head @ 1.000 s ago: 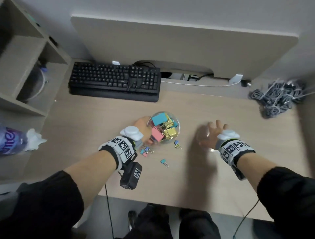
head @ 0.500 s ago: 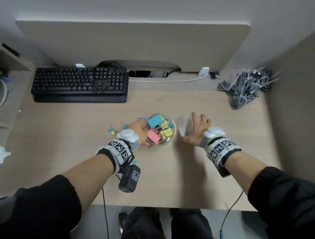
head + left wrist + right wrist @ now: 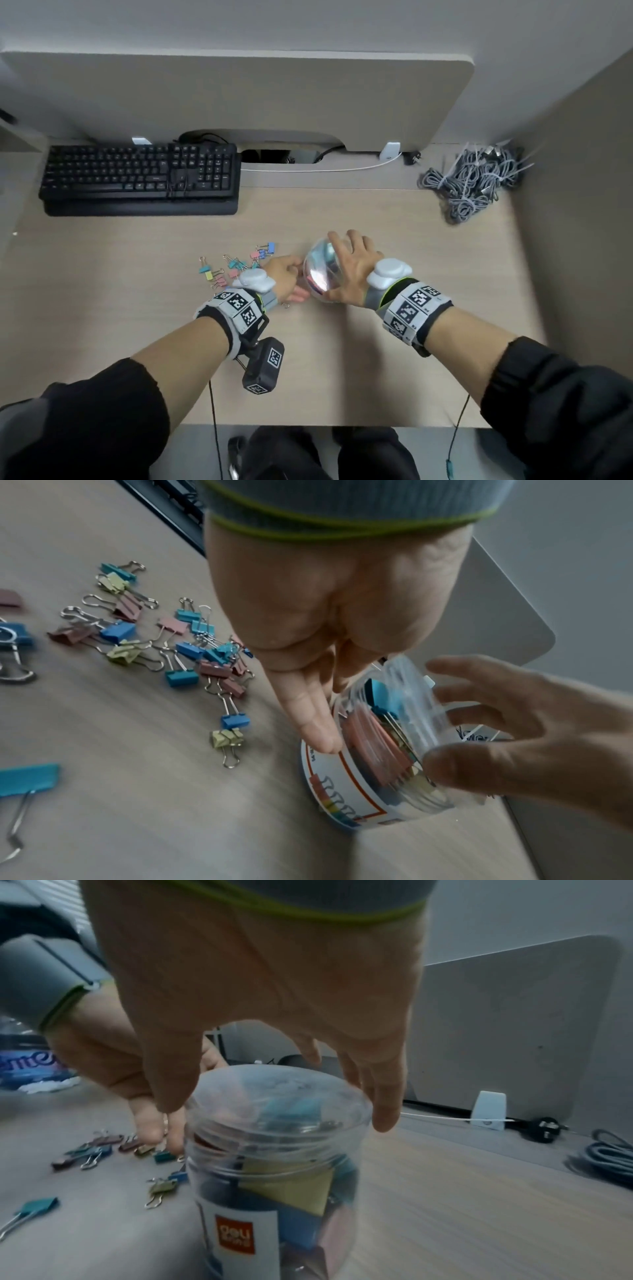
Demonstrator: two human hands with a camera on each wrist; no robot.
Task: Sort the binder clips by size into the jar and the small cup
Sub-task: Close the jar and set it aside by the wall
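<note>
A clear plastic jar [image 3: 346,785] with a printed label stands mid-desk, packed with large pink, blue and yellow binder clips [image 3: 291,1194]. My right hand [image 3: 330,265] grips the clear lid [image 3: 274,1093] from above, thumb and fingers spread round its rim, and holds it tilted over the jar's mouth. My left hand [image 3: 296,279] holds the jar's left side, with one finger [image 3: 308,723] pressed along the wall. Several small clips [image 3: 236,265] in blue, pink and yellow lie loose on the desk just left of my left hand. A bigger blue clip [image 3: 27,777] lies nearer the front.
A black keyboard [image 3: 140,178] sits at the back left, and a bundle of grey cables [image 3: 476,181] lies at the back right. A white adapter [image 3: 390,150] and its cord lie under the partition panel. A wall borders the desk on the right.
My right hand has carried the clear lid leftward from the bare desk to the top of the jar. My left hand has stayed on the jar's side. The head view has shifted.
</note>
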